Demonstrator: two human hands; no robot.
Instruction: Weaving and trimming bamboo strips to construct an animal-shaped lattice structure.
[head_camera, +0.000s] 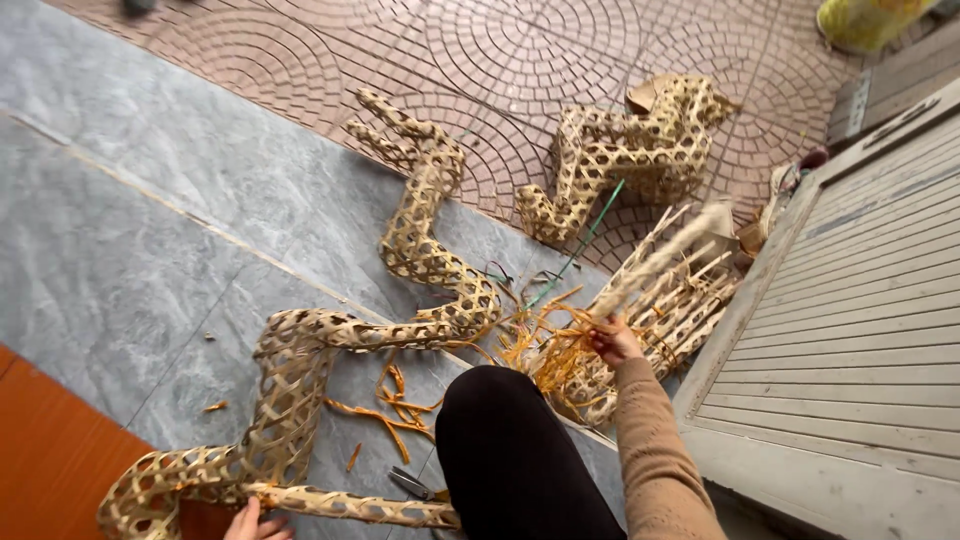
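Risk: our right hand (612, 341) grips loose strips (560, 350) on floor beside knee; left hand (255, 522) presses woven tube (290, 400). We judge strips may tangle, pliers (412, 486) underfoot.

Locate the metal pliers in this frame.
In the head view, the pliers lie on the grey stone floor at bottom centre, just left of the person's black-clad knee and above the woven bamboo tube.
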